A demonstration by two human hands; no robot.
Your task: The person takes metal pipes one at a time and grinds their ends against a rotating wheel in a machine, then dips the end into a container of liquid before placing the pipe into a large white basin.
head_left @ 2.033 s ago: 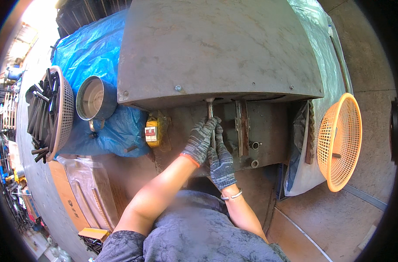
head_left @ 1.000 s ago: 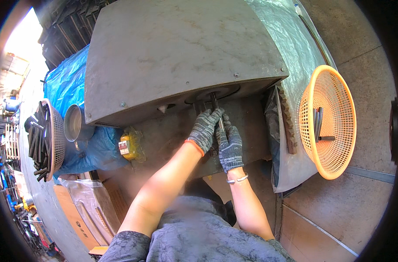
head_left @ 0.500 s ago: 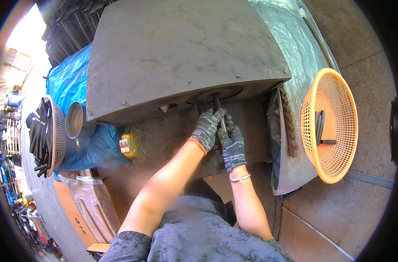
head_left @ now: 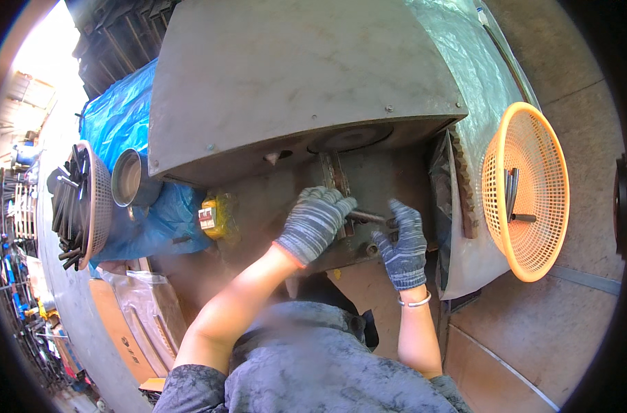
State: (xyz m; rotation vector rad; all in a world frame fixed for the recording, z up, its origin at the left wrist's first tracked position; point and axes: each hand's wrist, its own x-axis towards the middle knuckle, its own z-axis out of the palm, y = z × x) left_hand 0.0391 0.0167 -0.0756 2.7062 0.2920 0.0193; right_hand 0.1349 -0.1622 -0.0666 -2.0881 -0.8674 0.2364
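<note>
My left hand (head_left: 316, 224), in a grey striped knit glove, is closed around a short dark metal rod (head_left: 367, 217). The rod's free end sticks out to the right, tilted slightly down. Beside that end is my gloved right hand (head_left: 401, 249), thumb and fingers spread, apart from the rod as far as I can see. Both hands are below the front edge of a large grey metal machine housing (head_left: 299, 65). A dark round disc (head_left: 351, 138) shows under that edge, and a narrow metal rest (head_left: 332, 172) runs from it toward my left hand.
On the right stands an orange plastic basket (head_left: 559, 206) with several dark rods in it. At the left, another basket (head_left: 101, 206) is piled with dark rods, next to a metal pot (head_left: 131, 180). A yellow switch box (head_left: 220, 215) and a toothed metal bar (head_left: 465, 186) flank the work area.
My hands have drawn back from the disc, and the rod has swung from pointing at it to lying crosswise in my left hand. My right hand has let go and moved right.
</note>
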